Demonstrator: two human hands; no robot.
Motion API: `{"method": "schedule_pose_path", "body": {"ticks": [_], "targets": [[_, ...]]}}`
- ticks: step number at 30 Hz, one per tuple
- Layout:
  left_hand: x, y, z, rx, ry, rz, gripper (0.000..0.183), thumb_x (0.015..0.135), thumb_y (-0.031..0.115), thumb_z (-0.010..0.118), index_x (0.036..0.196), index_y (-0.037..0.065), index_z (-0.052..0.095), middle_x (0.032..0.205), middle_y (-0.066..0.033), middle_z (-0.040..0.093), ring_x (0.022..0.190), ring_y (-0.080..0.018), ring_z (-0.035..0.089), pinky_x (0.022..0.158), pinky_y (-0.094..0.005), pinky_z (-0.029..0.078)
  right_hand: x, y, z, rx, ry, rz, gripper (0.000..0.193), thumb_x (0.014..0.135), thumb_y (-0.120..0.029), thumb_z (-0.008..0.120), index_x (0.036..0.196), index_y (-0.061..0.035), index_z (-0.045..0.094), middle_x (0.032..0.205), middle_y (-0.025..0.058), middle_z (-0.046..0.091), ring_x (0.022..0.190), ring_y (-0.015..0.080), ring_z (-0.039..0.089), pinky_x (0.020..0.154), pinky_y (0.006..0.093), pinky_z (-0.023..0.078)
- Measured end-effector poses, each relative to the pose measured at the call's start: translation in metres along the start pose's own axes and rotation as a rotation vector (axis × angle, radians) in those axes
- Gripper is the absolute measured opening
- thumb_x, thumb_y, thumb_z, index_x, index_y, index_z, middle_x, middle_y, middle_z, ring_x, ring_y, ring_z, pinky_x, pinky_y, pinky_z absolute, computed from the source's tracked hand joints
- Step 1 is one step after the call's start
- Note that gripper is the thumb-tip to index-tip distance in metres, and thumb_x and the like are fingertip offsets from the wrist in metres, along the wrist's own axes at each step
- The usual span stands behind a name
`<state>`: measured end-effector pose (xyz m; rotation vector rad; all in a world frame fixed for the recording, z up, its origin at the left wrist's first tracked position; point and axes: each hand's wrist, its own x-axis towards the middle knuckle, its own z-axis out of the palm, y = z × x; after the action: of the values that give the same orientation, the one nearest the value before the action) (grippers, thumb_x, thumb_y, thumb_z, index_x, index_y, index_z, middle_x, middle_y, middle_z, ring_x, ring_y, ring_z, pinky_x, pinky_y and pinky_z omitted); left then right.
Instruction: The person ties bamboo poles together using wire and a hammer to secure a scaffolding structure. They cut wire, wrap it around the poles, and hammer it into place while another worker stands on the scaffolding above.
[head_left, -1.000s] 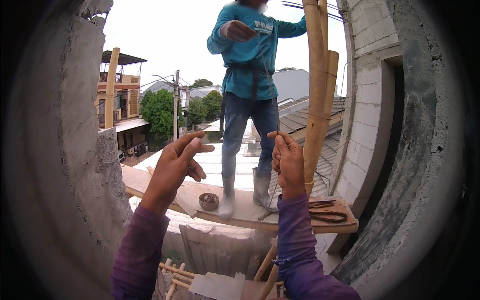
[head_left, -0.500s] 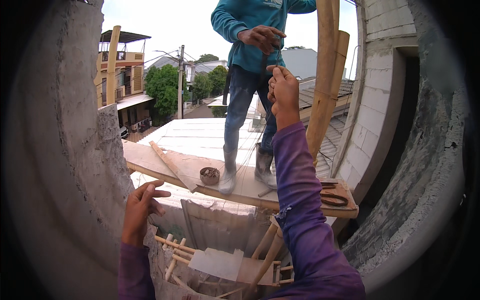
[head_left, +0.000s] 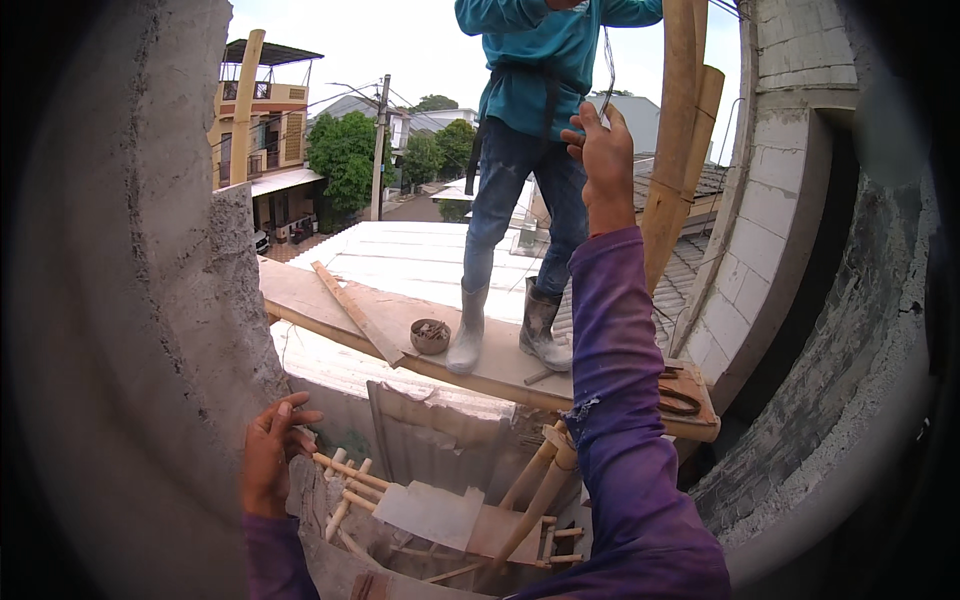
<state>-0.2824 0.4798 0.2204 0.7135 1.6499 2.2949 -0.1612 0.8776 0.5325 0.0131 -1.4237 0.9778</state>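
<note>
My right hand (head_left: 608,165) is raised at arm's length, its fingers apart and stretched upward. A thin dark wire (head_left: 610,62) hangs down to my right fingertips; whether it touches them I cannot tell. In front of me a co-worker (head_left: 540,105) in a teal top, jeans and boots stands on a plank walkway (head_left: 470,375). One hand of theirs is at the top edge, mostly cut off. My left hand (head_left: 272,455) is low at the left beside the rough wall (head_left: 235,300), with loosely bent, parted fingers and nothing in it.
On the walkway are a small round bowl (head_left: 430,338) with bits in it, a loose wooden strip (head_left: 350,312) and a dark metal tool (head_left: 680,402). Bamboo poles (head_left: 675,150) rise at the right beside a block wall (head_left: 770,220). Bamboo framing (head_left: 350,490) lies below.
My right hand's pinched fingers have opened. The co-worker's hand has moved up, and the wire now shows hanging above my fingertips. My left hand has lowered slightly. The view has shifted a little.
</note>
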Motion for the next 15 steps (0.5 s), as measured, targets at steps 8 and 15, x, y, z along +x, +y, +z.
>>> {"method": "schedule_pose_path", "body": {"ticks": [8, 15], "targets": [[-0.110, -0.092, 0.007, -0.073, 0.105, -0.123, 0.042, 0.103, 0.032, 0.056, 0.127, -0.001, 0.064, 0.099, -0.0085, 0.074, 0.064, -0.0150, 0.065, 0.065, -0.0295, 0.054, -0.190, -0.019, 0.041, -0.398, -0.097, -0.679, 0.051, 0.102, -0.034, 0.058, 0.135, 0.0046, 0.050, 0.109, 0.0207, 0.064, 0.098, 0.0312, 0.065, 0.092, 0.0409, 0.052], [-0.352, -0.149, 0.050, 0.193, 0.268, -0.362, 0.042, 0.098, 0.035, 0.060, 0.124, 0.003, 0.067, 0.107, -0.0164, 0.073, 0.104, -0.0287, 0.068, 0.090, -0.0401, 0.050, -0.413, -0.101, 0.127, 0.358, -0.975, -0.533, 0.033, 0.104, -0.027, 0.052, 0.120, -0.0015, 0.065, 0.092, 0.0147, 0.066, 0.083, 0.0278, 0.065, 0.085, 0.0412, 0.053]]}}
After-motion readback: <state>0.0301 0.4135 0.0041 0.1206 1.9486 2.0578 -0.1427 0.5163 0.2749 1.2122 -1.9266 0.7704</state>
